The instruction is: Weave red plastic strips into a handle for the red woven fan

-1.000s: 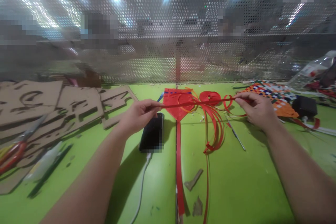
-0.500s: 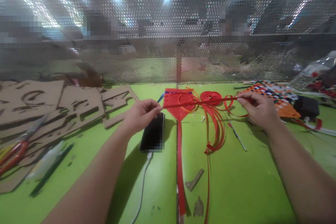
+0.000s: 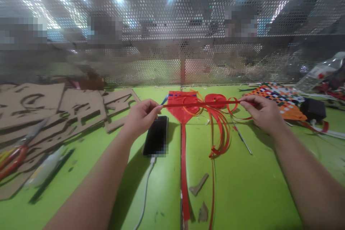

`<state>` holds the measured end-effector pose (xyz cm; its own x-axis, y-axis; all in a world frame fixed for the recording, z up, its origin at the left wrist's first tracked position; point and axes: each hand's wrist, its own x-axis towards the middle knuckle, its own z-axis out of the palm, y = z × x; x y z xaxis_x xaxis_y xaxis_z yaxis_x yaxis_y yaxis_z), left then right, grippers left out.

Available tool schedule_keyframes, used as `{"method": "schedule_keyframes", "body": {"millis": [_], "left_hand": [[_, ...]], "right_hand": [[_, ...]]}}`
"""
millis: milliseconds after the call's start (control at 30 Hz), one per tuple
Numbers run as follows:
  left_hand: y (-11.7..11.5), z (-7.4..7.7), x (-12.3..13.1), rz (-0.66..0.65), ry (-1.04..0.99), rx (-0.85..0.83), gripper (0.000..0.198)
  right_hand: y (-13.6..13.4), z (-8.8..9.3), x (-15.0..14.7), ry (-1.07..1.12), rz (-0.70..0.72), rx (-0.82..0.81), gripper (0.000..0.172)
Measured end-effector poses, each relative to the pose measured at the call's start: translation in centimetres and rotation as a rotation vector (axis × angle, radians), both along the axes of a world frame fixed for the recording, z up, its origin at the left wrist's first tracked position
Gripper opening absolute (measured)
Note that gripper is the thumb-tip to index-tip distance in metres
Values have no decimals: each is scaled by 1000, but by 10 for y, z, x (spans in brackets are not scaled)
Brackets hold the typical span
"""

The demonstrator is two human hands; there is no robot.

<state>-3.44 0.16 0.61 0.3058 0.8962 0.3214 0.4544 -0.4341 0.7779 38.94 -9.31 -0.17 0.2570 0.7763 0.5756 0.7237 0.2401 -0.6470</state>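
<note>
A narrow red strip (image 3: 201, 104) is stretched straight between my two hands, above the green table. My left hand (image 3: 143, 115) pinches its left end, just over the top of a black phone (image 3: 155, 137). The other end is pinched in my right hand (image 3: 262, 112). Behind the strip lies a red woven piece (image 3: 181, 113) with a point toward me and a long red band (image 3: 184, 172) running down from it. Right of it are a red coil (image 3: 215, 99) and a bundle of looped red strips (image 3: 223, 133).
Cut cardboard sheets (image 3: 40, 97), orange-handled scissors (image 3: 20, 154) and a glue bottle (image 3: 45, 167) lie left. A thin metal tool (image 3: 244, 138), an orange checkered weave (image 3: 289, 107), a black block (image 3: 313, 109) and a plastic bottle (image 3: 322, 72) are right. A perforated screen (image 3: 151, 61) stands behind.
Both hands have shifted slightly left with the strip. The left end has risen a little, so the strip is now closer to level.
</note>
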Motion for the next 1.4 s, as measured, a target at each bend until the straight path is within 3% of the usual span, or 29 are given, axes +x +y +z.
{"method": "schedule_keyframes", "body": {"millis": [167, 300, 433, 500, 633, 667, 733, 833, 900, 1000, 1100, 1200, 1300, 1400], "left_hand": [[0, 2, -1, 2, 101, -9, 35], [-7, 7, 6, 155, 347, 105, 40], [-41, 26, 43, 256, 385, 447, 47], [-62, 39, 74, 110, 358, 461, 45], [-81, 46, 133, -235, 369, 170, 32], [-79, 43, 143, -265, 338, 54, 24], [-70, 34, 154, -279, 299, -24, 20], [-54, 19, 153, -333, 207, -164, 24], [-46, 12, 148, -376, 148, -277, 33], [-40, 9, 142, -396, 66, -395, 38], [-39, 10, 142, -388, 8, -443, 35], [-40, 14, 142, -389, -19, -458, 35], [-42, 17, 142, -391, -36, -469, 36], [-43, 18, 142, -402, -54, -488, 35]], "right_hand": [[-2, 3, -5, 6, -13, -7, 16], [-4, 4, -14, 10, 32, -31, 16], [-7, 6, -31, -22, 131, -84, 16], [-10, 9, -40, -59, 197, -95, 15], [-12, 13, -53, -112, 294, -97, 17], [-12, 13, -55, -119, 305, -93, 17], [-13, 14, -59, -138, 326, -77, 17], [-17, 18, -59, -74, 353, -79, 18], [-23, 25, -53, 76, 350, -159, 30], [-32, 38, -36, 232, 344, -322, 34], [-36, 41, -18, 135, 397, -578, 34], [-30, 27, -7, -169, 245, -780, 24], [-22, 5, -5, -286, 126, -857, 14], [-18, -8, -5, -325, 66, -902, 16]]}}
